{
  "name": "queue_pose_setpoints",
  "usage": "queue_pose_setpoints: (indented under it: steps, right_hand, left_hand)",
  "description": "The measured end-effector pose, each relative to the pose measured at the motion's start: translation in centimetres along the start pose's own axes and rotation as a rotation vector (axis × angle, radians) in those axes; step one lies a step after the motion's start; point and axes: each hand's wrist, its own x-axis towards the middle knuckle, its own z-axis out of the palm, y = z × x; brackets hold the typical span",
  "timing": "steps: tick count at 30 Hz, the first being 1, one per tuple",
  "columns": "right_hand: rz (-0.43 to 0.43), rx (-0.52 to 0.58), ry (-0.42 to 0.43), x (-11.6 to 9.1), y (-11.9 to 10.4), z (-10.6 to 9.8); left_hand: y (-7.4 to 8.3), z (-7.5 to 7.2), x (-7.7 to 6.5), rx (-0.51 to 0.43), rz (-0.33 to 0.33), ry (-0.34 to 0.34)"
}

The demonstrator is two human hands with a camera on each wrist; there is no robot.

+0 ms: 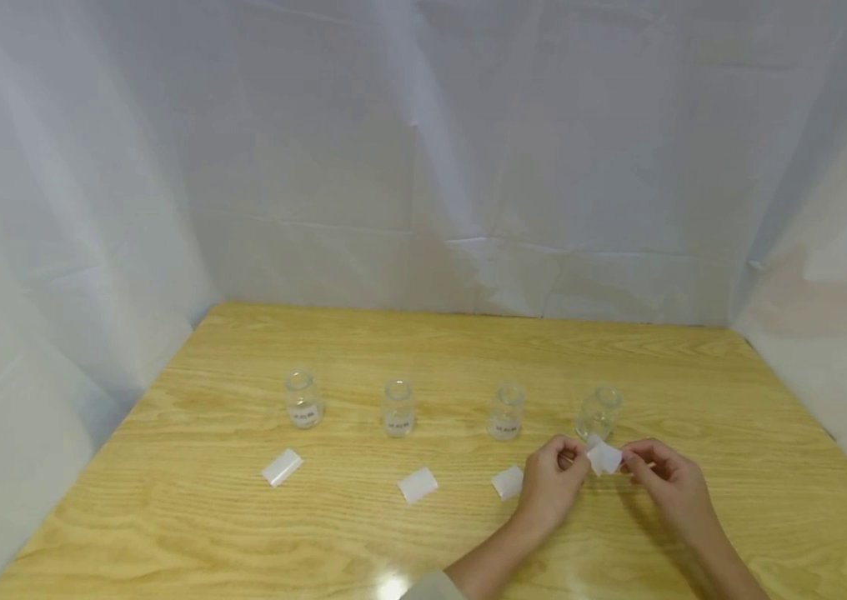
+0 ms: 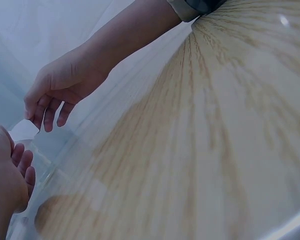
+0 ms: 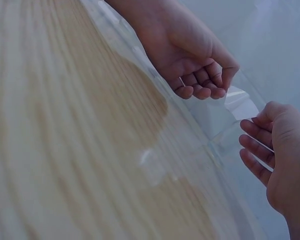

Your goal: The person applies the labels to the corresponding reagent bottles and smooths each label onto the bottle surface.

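Observation:
Between my two hands is a small white paper label (image 1: 605,458), which looks like two overlapping layers. My left hand (image 1: 553,482) pinches its left edge between thumb and forefinger. At its right edge, the thumb and forefinger of my right hand (image 1: 669,483) pinch it too. The right wrist view shows the label (image 3: 241,103) bent and glossy between the fingertips, other fingers loosely curled. Just behind the hands stands a clear glass bottle (image 1: 603,404), its lower part partly covered by the label.
Three more open glass bottles, a left one (image 1: 303,398), a second (image 1: 398,407) and a third (image 1: 506,411), bear white printed labels. In front lie white slips: a left one (image 1: 283,467), a middle one (image 1: 418,485), a right one (image 1: 508,482). White sheeting (image 1: 423,167) encloses the wooden table (image 1: 243,542).

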Motion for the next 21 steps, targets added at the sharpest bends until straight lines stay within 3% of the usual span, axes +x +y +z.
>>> queue_pose_setpoints:
  steps: [21]
  right_hand:
    - [0.013,-0.003,0.067,0.6,1.2,-2.4]
  left_hand:
    - [-0.2,0.0,0.1,-0.016,-0.040,0.054]
